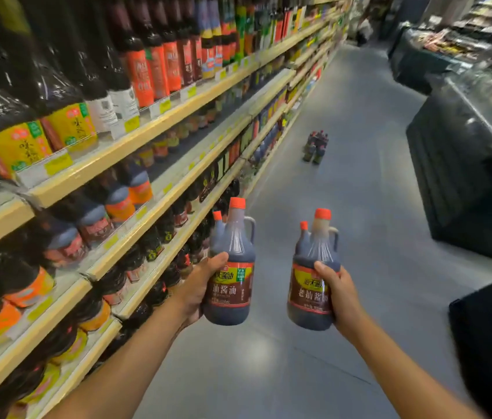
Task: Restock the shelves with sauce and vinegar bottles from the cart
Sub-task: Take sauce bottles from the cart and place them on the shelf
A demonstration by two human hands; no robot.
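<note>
Shelves (148,133): on the left, tiers packed tight with dark bottles. Probably the goal now is a gap among matching labels, but blur hides any.
Left hand (199,285): clamped low round the left jug (232,267), thumb across the label.
Left jug: upright, orange cap, small bottle bundled to it, just beside the lower shelf edges. Being nearest, it should go in first. Rest its base on the lip, then slide it back, label outward.
Right jug (311,282): same bundle, upright over the aisle floor, well apart from the shelves. Keep it level meanwhile.
Floor bottles (315,146): cluster standing farther down the aisle.
Right hand (338,291): wrapped round the right jug's label.
Cart: not in view.
</note>
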